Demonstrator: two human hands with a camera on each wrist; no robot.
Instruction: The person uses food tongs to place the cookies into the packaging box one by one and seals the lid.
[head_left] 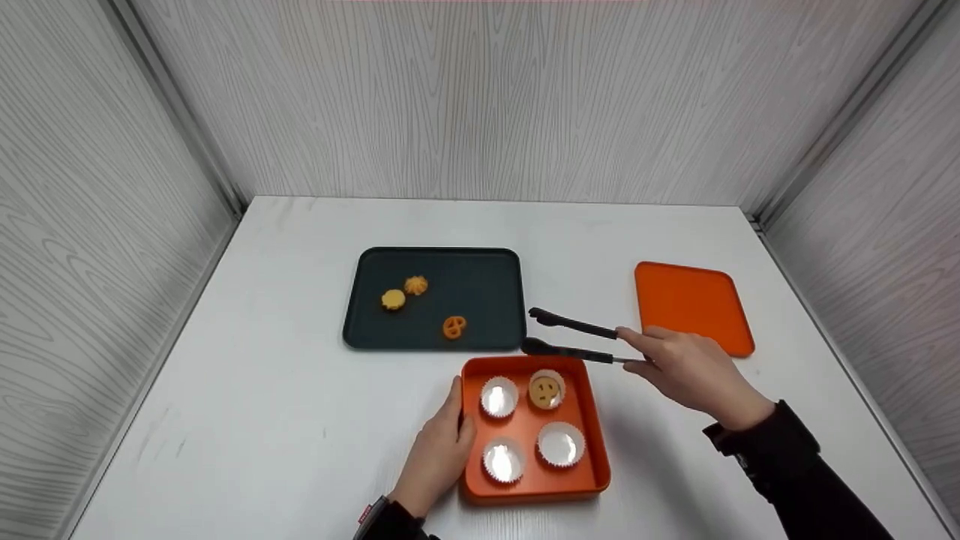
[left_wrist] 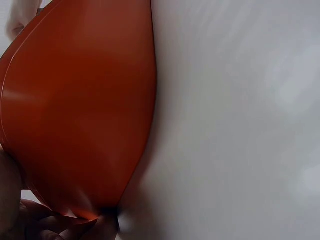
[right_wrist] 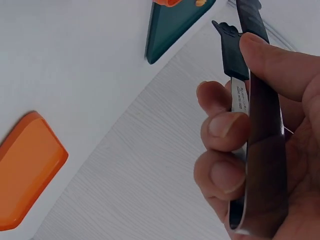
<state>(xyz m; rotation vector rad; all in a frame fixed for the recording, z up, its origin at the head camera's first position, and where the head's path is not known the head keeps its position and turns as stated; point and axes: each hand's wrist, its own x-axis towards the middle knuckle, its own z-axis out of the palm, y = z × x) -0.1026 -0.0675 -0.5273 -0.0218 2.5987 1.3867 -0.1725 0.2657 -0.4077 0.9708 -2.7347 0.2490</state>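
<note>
My left hand holds the left side of an orange box, thumb at its rim. The left wrist view shows fingers against the box's outer wall. Several white paper cups sit inside; a round tan biscuit with small holes lies in the far right one. My right hand grips metal tongs with black tips, thumb on one arm and fingers curled round the other. The tongs' tips stand apart with nothing between them, over the box's far edge.
Behind the box lies a dark green tray bearing a pretzel, a yellow scalloped biscuit and a golden star-shaped biscuit. A flat orange tray or lid lies to the right, partly behind my right hand. Pale wood-grain walls border the white table.
</note>
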